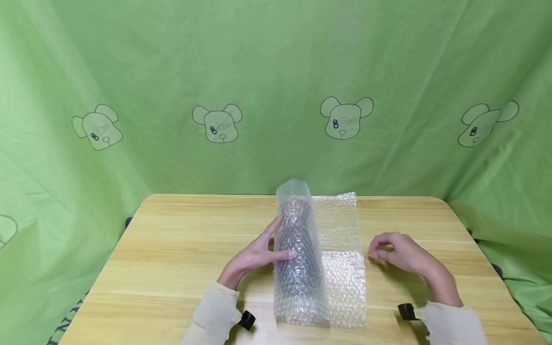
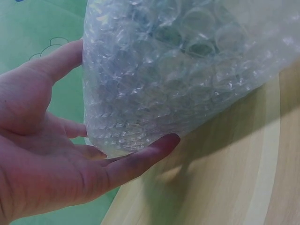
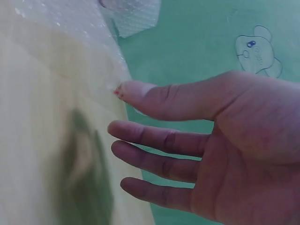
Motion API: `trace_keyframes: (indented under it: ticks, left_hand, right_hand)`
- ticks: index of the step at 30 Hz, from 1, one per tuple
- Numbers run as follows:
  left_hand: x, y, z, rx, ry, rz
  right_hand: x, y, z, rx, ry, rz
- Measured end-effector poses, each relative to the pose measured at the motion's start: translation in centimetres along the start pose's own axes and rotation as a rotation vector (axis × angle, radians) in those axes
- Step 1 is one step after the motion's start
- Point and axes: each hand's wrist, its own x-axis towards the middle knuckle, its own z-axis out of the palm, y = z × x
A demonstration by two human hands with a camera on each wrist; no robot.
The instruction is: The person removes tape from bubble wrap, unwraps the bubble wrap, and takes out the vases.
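Note:
A sheet of clear bubble wrap (image 1: pixel 342 287) lies on the table, its left part rolled into an upright-lying bundle (image 1: pixel 297 287). Inside the bundle shows a dark, bottle-like shape, blurred by the bubbles. My left hand (image 1: pixel 263 249) grips the bundle from its left side, thumb across the top and fingers spread along the side. Up close in the left wrist view, the bubbled surface (image 2: pixel 150 79) sits between thumb and fingers. My right hand (image 1: pixel 403 251) hovers right of the sheet's edge, fingers loosely bent, thumb near the index finger. Red specks mark the thumb tip (image 3: pixel 122 90).
The wooden table (image 1: pixel 172 249) extends on both sides of the bubble wrap. A green curtain (image 1: pixel 276 72) with bear-head drawings hangs behind and at the sides. Each sleeve carries a small black device, one near the left wrist (image 1: pixel 247 320), one near the right (image 1: pixel 407 311).

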Motion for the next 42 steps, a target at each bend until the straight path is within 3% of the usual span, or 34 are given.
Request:
trace_keyframes:
  ticks: [3, 7, 12, 15, 19, 29, 37, 42]
  left_hand:
    - [0.0, 0.0, 0.0, 0.009, -0.002, -0.001]
    - [0.0, 0.2, -0.1, 0.007, -0.008, 0.004]
    - [0.1, 0.2, -0.1, 0.010, -0.011, 0.009]
    - [0.1, 0.2, -0.1, 0.010, -0.007, 0.006]
    - [0.1, 0.0, -0.1, 0.004, -0.005, 0.001]
    - [0.0, -0.1, -0.1, -0.009, -0.003, -0.007]
    - [0.0, 0.0, 0.0, 0.010, -0.012, 0.002]
    - [0.0, 0.0, 0.0, -0.001, -0.013, 0.006]
  right_hand:
    - [-0.5, -0.6, -0.8, 0.011, 0.045, -0.011]
    - [-1.3, -1.9, -2.1, -0.028, 0.168, -0.025]
    - [-1.6, -4.0, -2.5, -0.107, 0.340, -0.107]
    - [-1.3, -5.1, -2.1, -0.106, 0.377, -0.159]
    - [-0.5, -5.9, -1.1, -0.068, 0.340, -0.195]
    - [1.0, -6.4, 2.0, -0.032, 0.110, -0.166]
    - [1.6, -6.2, 3.6, 0.001, 0.019, -0.109]
    - [1.6, -5.9, 4.1, 0.023, -0.010, -0.121]
